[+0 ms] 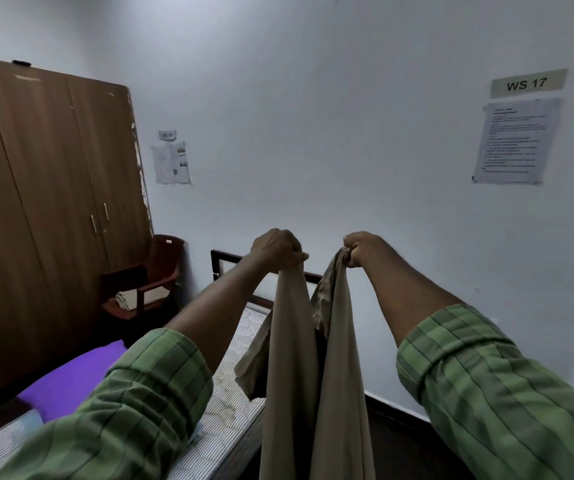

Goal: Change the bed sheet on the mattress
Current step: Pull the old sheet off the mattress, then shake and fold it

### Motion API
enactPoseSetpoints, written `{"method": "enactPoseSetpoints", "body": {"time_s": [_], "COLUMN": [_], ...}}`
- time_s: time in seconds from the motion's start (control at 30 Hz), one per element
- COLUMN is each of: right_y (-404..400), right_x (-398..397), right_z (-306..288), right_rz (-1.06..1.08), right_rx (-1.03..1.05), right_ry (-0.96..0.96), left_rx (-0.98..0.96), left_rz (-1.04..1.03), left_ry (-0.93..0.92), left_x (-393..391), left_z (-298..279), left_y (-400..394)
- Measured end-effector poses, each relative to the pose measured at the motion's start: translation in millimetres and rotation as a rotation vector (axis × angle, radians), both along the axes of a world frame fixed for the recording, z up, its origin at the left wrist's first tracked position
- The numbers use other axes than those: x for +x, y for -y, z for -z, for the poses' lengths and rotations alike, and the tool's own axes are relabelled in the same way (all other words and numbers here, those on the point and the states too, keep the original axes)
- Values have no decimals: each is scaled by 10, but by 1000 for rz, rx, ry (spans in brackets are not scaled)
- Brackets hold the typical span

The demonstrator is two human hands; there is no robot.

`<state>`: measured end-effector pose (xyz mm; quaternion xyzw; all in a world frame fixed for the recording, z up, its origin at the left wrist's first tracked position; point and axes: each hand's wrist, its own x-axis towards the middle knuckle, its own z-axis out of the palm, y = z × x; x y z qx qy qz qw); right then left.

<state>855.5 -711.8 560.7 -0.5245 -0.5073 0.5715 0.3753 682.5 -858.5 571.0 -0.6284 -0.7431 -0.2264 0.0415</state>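
Observation:
A beige bed sheet [313, 393] hangs in long folds from both my raised hands in the middle of the view. My left hand [276, 249] grips one bunched part of its top edge. My right hand [365, 249] grips another, a short gap away. Below and to the left lies the bare striped mattress [230, 393] on a dark bed frame [218, 263], its far end against the white wall. A purple pillow [70, 379] lies on the mattress at the left. The sheet's lower end runs out of the view at the bottom.
A tall brown wardrobe [46, 209] fills the left side. A dark plastic chair [153, 282] with a folded pale cloth [129, 299] on its seat stands between wardrobe and bed. Papers are taped to the white wall. A strip of dark floor [393, 431] runs between bed and wall.

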Motion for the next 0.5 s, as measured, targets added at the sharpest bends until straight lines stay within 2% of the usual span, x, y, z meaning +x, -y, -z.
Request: {"method": "enactPoseSetpoints", "body": {"time_s": [0.07, 0.1, 0.2, 0.27, 0.4, 0.5], "right_y": [86, 159, 423, 527, 513, 537], "right_x": [-55, -87, -207, -246, -213, -217], "right_z": [32, 39, 11, 16, 69, 51], "right_rz": [-7, -46, -283, -379, -462, -435], "right_rx": [-56, -91, -57, 13, 112, 218], "right_ry": [-58, -57, -10, 31, -26, 0], "left_rx": [-29, -61, -86, -88, -174, -183], "left_rz": [-110, -163, -201, -213, -228, -273], "left_ry": [18, 100, 529, 693, 805, 882], "left_x": [80, 107, 165, 188, 192, 194], "left_z": [-17, -15, 25, 13, -70, -97], "left_y": [-50, -80, -242, -299, -213, -187]}}
